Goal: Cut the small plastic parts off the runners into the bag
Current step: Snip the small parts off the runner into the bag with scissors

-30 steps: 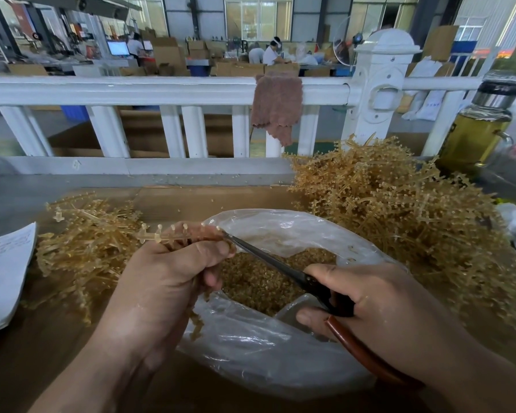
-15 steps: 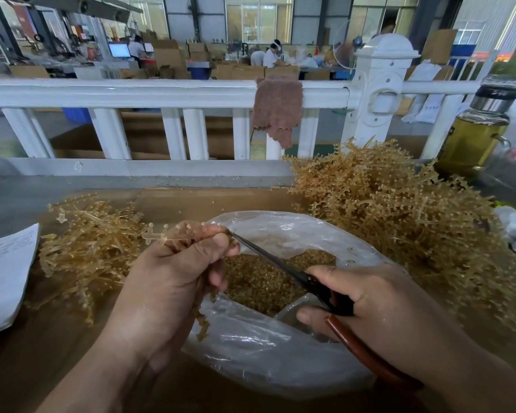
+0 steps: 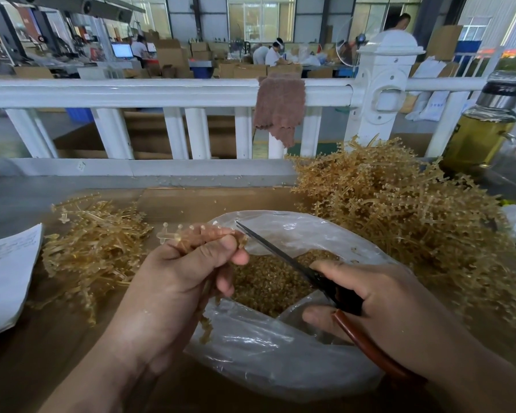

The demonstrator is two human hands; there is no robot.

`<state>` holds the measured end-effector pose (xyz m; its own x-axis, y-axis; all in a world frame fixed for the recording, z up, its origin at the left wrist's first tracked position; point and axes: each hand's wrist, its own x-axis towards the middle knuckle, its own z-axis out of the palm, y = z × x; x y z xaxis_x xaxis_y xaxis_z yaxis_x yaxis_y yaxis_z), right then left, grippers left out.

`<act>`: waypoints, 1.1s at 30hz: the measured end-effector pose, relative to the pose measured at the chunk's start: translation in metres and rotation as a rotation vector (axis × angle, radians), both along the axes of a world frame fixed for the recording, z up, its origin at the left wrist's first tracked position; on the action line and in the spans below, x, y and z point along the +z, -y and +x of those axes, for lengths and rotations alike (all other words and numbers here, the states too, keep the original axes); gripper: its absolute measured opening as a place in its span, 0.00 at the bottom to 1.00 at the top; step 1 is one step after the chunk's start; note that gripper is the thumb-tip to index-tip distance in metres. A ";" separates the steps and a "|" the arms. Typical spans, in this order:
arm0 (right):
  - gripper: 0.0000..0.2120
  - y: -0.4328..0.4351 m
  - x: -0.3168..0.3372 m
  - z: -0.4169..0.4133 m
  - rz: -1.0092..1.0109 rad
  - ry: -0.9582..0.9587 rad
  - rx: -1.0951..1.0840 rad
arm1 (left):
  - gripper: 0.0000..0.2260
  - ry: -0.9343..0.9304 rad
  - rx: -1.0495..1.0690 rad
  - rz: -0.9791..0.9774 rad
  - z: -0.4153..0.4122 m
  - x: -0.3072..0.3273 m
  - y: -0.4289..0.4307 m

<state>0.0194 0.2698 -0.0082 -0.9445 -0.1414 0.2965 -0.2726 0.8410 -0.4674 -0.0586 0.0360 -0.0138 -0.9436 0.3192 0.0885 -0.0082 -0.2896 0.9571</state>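
1. Head view: the left hand (image 3: 176, 281) pinches a runner (image 3: 173, 235) in a tight grip over the far-left rim of the bag (image 3: 280, 362). Cut parts (image 3: 268, 281) lie inside the bag.
2. The right hand (image 3: 393, 302) has its grip around scissors (image 3: 340, 295), their tip just beside the runner. Judged best: snip close to each part and keep it over the bag's opening.

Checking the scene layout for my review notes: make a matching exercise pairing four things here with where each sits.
1. clear plastic bag of cut amber parts
2. large heap of amber plastic runners
3. brown cloth
4. glass bottle of yellow liquid

A. draped over the white railing
B. centre front
C. far right edge
D. right of the bag

Pairs: 1-B, 2-D, 3-A, 4-C
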 end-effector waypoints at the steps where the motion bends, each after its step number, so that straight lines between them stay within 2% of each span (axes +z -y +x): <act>1: 0.25 0.000 0.000 0.000 0.003 0.004 0.012 | 0.10 0.003 -0.014 -0.007 0.000 0.000 0.000; 10: 0.24 -0.003 0.007 0.005 -0.002 0.043 0.068 | 0.09 -0.020 -0.084 0.014 0.001 0.004 0.003; 17: 0.27 -0.007 0.007 0.005 -0.001 0.071 0.091 | 0.08 -0.025 -0.130 0.010 0.004 0.008 0.006; 33: 0.28 -0.009 0.003 0.002 0.005 0.078 0.153 | 0.11 -0.100 -0.136 -0.180 0.000 0.004 0.012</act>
<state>0.0217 0.2785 -0.0053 -0.9319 -0.2868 0.2220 -0.3609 0.7948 -0.4879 -0.0586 0.0240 -0.0099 -0.8803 0.4615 0.1098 0.0624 -0.1167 0.9912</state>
